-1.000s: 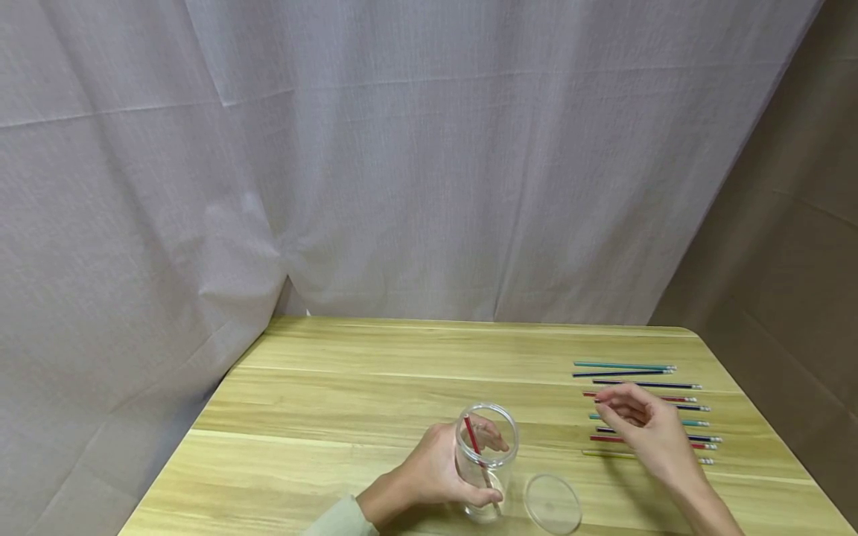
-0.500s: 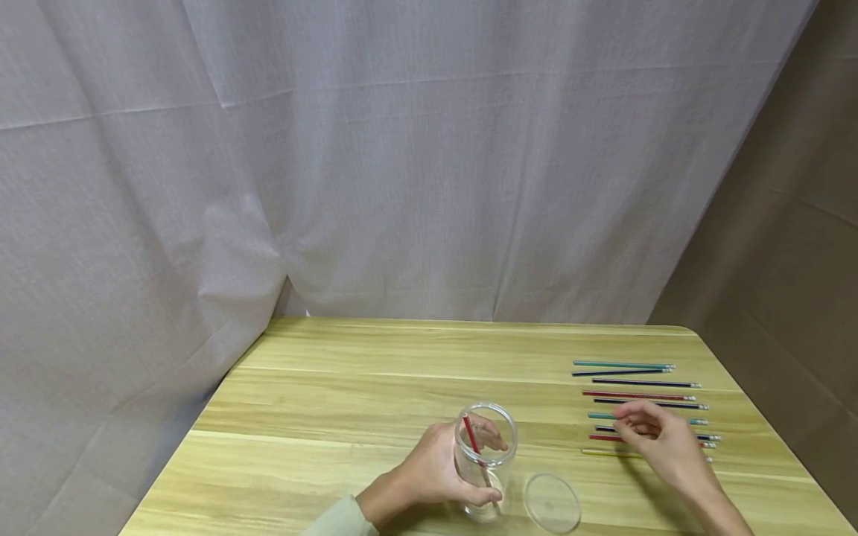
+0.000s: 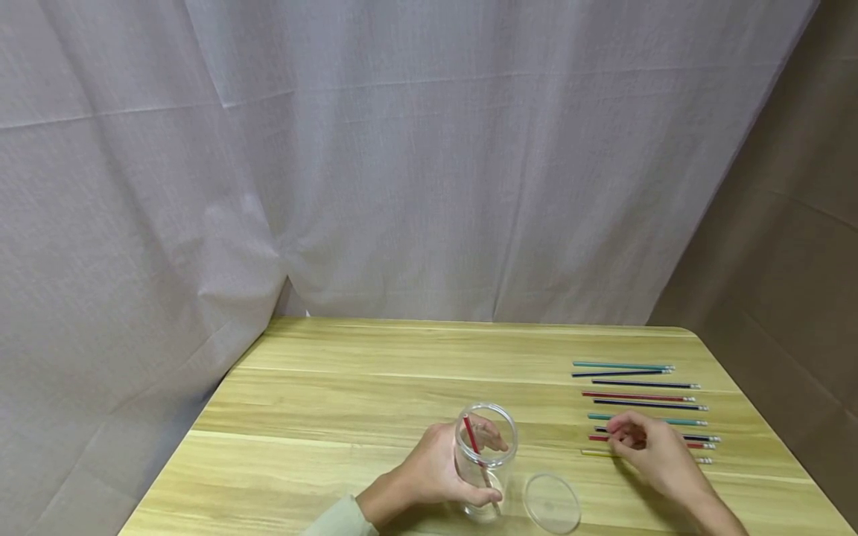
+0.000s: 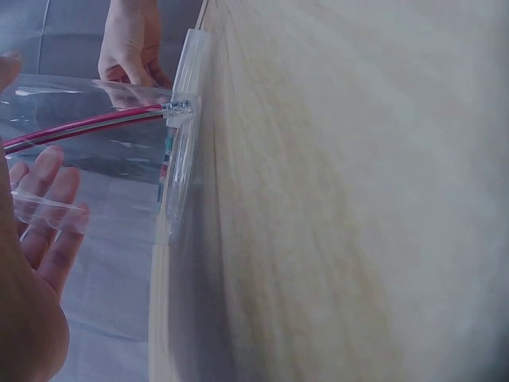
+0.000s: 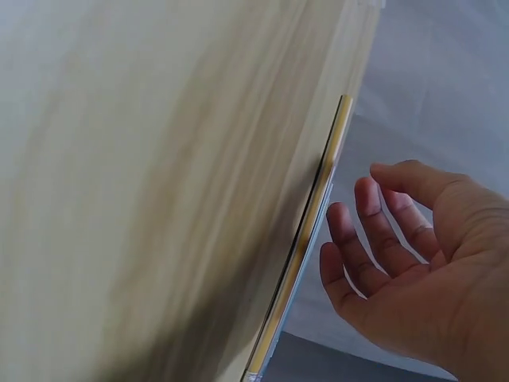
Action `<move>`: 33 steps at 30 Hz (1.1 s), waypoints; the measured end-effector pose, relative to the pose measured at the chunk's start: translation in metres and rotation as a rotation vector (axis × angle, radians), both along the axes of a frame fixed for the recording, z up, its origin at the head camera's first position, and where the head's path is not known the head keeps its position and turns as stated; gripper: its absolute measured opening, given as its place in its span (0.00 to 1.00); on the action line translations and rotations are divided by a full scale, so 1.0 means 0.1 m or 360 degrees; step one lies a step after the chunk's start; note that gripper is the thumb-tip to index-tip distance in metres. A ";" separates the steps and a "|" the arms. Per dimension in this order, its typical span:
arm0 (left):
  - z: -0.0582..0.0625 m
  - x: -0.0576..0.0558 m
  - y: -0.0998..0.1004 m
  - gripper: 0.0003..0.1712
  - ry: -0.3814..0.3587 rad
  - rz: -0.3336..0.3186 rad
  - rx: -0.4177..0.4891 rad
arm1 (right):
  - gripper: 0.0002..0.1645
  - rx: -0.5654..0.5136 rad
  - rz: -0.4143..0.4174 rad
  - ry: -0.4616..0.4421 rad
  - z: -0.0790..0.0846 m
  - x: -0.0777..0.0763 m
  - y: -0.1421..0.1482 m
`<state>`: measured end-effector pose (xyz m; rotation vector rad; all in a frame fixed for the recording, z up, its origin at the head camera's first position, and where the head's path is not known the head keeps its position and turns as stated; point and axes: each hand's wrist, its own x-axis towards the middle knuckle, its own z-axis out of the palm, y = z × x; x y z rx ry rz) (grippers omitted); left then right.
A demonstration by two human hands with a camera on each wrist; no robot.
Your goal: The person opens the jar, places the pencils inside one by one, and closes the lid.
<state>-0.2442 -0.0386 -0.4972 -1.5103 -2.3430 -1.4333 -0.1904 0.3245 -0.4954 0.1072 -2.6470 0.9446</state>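
Observation:
My left hand (image 3: 436,465) grips a clear jar (image 3: 499,463) that stands upright on the table, thumb and fingers on either side of it. Inside the jar leans one red pencil (image 3: 472,435); in the left wrist view its eraser end (image 4: 176,107) is at the bottom. Over the lower pencils in the row hovers my right hand (image 3: 653,450), thumb and fingers loosely bent. The right wrist view shows nothing between those fingers, with a yellow pencil (image 5: 306,231) on the table just beside them. Part of the red pencil (image 3: 599,438) and yellow pencil (image 3: 593,452) is hidden beneath this hand.
A round clear lid (image 3: 553,503) lies flat right of the jar. Several pencils, such as a teal pencil (image 3: 620,365) and a dark blue pencil (image 3: 643,384), lie in a row on the wooden table (image 3: 348,387). Behind hangs a grey curtain (image 3: 415,186).
My right hand has moved down the row toward the nearer pencils, uncovering the farther ones. The left hand and jar have stayed in place.

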 end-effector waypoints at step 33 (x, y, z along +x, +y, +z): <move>-0.01 -0.01 0.00 0.40 0.0071 0.0012 -0.0002 | 0.17 0.0346 0.0073 -0.0079 -0.02 -0.08 -0.06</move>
